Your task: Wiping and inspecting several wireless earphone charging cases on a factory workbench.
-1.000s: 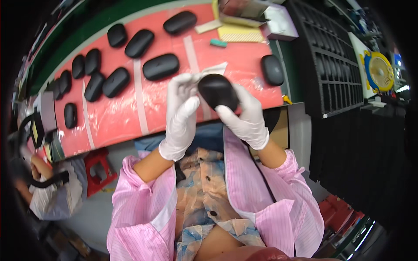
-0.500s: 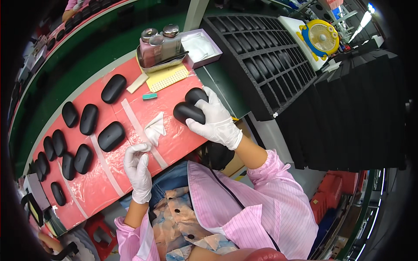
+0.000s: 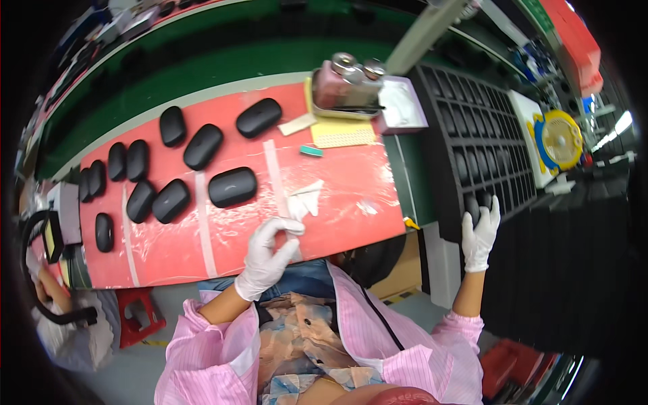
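Note:
At the near end of the black compartment tray point(image 3: 447, 155), my gloved right hand point(image 3: 478, 243) has its fingers on two black rounded cases point(image 3: 472, 208). They sit at or in the tray's slots; how deep cannot be told. Over the front edge of the pink mat point(image 3: 233, 260) is my gloved left hand point(image 3: 266, 260), fingers curved, thumb apart, nothing seen in it. A folded white cloth point(image 3: 306, 200) lies just beyond that hand. Several more black cases, one of them nearest point(image 3: 233, 187), are spread over the mat's left and middle.
Pump bottles point(image 3: 344, 84) stand in a metal tray at the mat's back right, beside a white box point(image 3: 403, 104). A yellow dotted pad point(image 3: 343, 133) and a small green block point(image 3: 311, 150) lie in front. A yellow-blue fan point(image 3: 560, 140) stands beyond the tray.
My right hand has carried two black cases off the mat rightward to the tray. My left hand stays near the mat's front edge. The view has turned right.

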The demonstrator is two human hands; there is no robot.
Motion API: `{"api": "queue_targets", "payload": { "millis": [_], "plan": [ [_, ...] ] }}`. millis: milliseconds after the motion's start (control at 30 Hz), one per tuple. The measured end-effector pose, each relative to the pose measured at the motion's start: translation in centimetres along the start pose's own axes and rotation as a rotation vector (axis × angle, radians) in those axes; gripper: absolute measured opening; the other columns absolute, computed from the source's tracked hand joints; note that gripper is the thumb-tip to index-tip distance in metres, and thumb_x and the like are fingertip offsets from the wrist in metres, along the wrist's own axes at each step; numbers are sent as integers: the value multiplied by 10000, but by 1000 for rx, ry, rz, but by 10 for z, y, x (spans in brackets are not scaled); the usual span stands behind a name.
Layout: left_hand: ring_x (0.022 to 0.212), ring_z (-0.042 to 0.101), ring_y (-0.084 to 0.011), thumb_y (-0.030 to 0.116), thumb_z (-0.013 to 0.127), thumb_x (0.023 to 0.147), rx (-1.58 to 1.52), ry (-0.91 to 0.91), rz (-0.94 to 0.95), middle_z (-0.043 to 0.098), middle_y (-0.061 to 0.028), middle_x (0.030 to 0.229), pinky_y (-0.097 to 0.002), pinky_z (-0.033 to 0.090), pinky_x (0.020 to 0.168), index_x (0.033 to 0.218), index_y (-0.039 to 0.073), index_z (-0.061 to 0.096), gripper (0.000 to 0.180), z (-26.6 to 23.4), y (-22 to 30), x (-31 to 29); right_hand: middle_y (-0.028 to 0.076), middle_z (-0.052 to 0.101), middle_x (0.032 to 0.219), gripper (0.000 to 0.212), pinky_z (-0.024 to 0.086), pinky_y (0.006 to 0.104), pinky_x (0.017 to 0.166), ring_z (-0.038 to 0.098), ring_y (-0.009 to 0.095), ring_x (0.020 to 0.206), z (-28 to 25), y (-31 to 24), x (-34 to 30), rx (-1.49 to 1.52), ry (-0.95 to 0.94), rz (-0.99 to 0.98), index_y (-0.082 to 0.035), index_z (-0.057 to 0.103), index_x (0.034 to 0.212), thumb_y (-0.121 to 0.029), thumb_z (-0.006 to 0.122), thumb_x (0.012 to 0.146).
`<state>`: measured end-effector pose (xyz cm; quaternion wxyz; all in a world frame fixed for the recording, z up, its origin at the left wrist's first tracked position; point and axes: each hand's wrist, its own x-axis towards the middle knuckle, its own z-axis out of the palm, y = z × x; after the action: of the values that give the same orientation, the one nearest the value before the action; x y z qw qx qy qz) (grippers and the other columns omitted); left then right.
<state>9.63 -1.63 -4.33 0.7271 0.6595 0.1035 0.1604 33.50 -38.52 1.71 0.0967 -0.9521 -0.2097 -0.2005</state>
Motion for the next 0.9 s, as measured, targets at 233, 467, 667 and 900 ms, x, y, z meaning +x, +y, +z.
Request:
{"api": "queue_targets", "payload": {
  "millis": [233, 467, 667, 900],
  "plan": [
    [989, 586, -160, -68, 560, 803, 5, -14, -18, 610, -85, 1018, -290, 447, 923, 1059, -11, 589, 263, -6, 6, -8, 230, 374, 1474, 543, 294, 424, 1106, 382, 377, 1338, 22, -4, -10, 272, 41, 73, 54, 406, 1368, -143, 552, 883],
    [821, 618, -164, -32, 605, 812, 162, -65, 59, 622, -88, 941, -289, 495, 788, 1019, 12, 618, 212, -6, 15, -3, 224, 309, 1518, 513, 231, 443, 1144, 310, 373, 1393, 15, -1, -6, 179, -68, 20, -64, 413, 1445, -194, 445, 950],
    [804, 617, -157, -20, 618, 821, 140, -67, 66, 635, -89, 911, -281, 494, 774, 1019, 15, 626, 201, -12, 18, -5, 244, 366, 1468, 507, 246, 461, 1137, 347, 384, 1368, 1, -59, -5, 190, 118, -85, 29, 422, 1399, -74, 484, 906],
    [905, 655, -202, 46, 632, 827, 362, -370, 142, 670, -103, 964, -318, 513, 826, 1041, 24, 648, 216, -74, 110, 44, 246, 492, 1342, 551, 320, 486, 1095, 426, 434, 1293, 39, -217, -40, 580, -185, -341, 47, 505, 1303, -18, 606, 766]
  ]
}}
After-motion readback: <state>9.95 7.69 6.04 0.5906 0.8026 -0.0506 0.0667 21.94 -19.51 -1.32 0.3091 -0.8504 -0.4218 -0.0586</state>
